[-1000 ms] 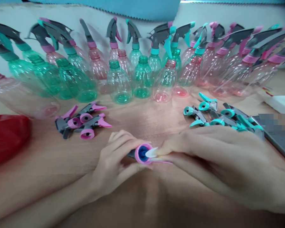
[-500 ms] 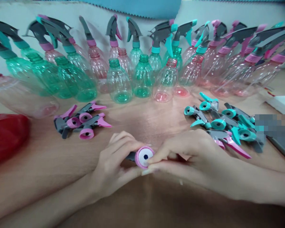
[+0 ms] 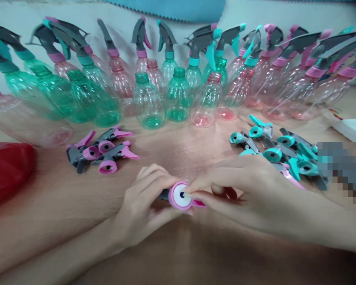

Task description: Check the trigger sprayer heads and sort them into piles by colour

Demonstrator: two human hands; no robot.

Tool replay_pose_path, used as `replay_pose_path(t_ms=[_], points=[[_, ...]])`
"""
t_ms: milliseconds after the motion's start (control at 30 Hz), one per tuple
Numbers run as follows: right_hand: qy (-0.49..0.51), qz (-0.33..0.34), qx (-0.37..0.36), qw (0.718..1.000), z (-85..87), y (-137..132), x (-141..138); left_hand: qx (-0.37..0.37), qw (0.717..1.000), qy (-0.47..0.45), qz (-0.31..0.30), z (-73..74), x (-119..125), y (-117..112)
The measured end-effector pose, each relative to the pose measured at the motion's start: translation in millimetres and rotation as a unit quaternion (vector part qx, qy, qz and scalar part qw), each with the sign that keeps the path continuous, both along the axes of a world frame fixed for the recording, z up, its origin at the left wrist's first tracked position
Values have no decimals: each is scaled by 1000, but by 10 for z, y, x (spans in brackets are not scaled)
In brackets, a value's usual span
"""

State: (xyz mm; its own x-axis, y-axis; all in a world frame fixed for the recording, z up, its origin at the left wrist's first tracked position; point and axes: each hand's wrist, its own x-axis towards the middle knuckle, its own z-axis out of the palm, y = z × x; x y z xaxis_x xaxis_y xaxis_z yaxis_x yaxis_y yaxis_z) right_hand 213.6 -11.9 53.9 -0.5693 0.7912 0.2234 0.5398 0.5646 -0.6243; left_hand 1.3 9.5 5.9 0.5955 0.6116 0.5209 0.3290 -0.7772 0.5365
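My left hand (image 3: 146, 198) is closed around a spray trigger head (image 3: 171, 200) with a pink collar, a grey body and a pink lever. The open end of the collar faces me, and a white disc with a dark central hole, like a gasket (image 3: 178, 200), lies inside it. At the disc's middle are the thumb and forefinger of my right hand (image 3: 237, 190), pinched together over its right side. Whether anything sits between those fingertips is hidden. Pink-collared trigger heads (image 3: 106, 152) lie beyond my left hand.
Teal trigger heads (image 3: 274, 154) and a pink one lie beyond my right hand. Green bottles (image 3: 150, 105) and pink bottles (image 3: 206, 103) stand across the back, many with sprayers fitted. A red bag-like thing (image 3: 8, 170) is at the left edge, a white box (image 3: 354, 128) at the right.
My right thumb and forefinger have shifted up from the disc's lower right edge to its middle. The pink lever now shows below them. My left hand has stayed in place.
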Motion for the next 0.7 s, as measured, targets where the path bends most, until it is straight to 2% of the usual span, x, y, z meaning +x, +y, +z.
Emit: replay_pose_path(t_ms=[200,400,700], points=[[-21,8,-20,1000,61,19,21,1,1000,6,-7,-42,-27,-11],[-13,50,-88,995,174,74,49,-13,1000,5,-28,-64,-44,-26],[-20,65,18,998,99,28,35,-16,999,-20,-39,-64,-31,-37]])
